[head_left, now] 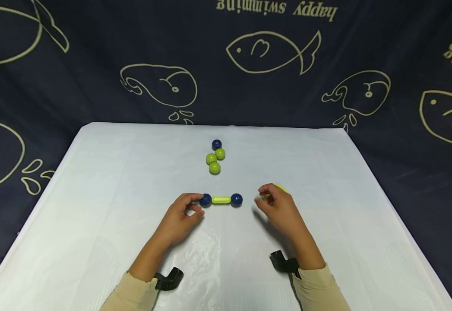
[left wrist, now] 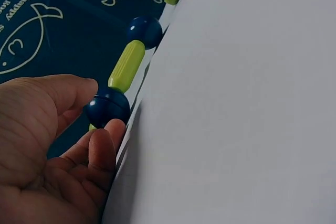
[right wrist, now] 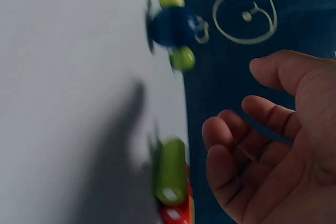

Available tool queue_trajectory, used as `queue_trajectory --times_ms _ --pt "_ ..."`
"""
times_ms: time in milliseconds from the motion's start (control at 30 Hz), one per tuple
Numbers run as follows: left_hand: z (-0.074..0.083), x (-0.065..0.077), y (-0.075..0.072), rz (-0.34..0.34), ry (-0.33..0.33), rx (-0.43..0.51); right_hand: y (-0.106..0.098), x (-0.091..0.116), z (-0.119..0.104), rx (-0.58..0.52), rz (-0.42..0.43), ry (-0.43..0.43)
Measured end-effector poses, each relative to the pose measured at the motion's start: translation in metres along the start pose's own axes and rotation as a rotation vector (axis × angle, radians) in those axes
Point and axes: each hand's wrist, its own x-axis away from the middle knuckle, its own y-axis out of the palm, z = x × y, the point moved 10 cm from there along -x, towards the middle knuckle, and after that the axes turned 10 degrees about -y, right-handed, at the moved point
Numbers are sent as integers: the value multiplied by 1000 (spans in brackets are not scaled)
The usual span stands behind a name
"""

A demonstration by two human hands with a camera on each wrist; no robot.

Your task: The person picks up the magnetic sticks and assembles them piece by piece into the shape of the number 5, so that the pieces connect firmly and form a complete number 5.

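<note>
Two dark blue balls, the left ball [head_left: 205, 200] and the right ball [head_left: 236, 200], are joined by a yellow-green rod [head_left: 221, 200] lying across the white table. My left hand [head_left: 180, 218] holds the left ball at its outer side, with digits on either side of it in the left wrist view. Off to the right, my right hand [head_left: 280, 209] hovers above the table with loosely bent fingers and nothing between them. Partly hidden behind it are yellow-green pieces; the right wrist view shows a green rod [right wrist: 171, 174] beside a red piece [right wrist: 175, 214].
Farther back on the table [head_left: 152, 164] sit a blue ball [head_left: 216, 144] and three green balls [head_left: 215, 168], bunched together. A dark cloth [head_left: 210, 108] with fish and whale drawings lies beyond the table's far edge. Black straps [head_left: 169, 279] are on both wrists.
</note>
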Motion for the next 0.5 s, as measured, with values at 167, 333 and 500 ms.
queue_trajectory --times_ms 167,333,500 --pt "-3 -3 2 -32 -78 27 -17 7 6 133 22 -7" --pt "-9 -7 3 -79 -215 34 -13 12 10 237 -20 -18" --pt "-7 -17 2 -94 -250 -21 -9 12 7 306 -10 -56"
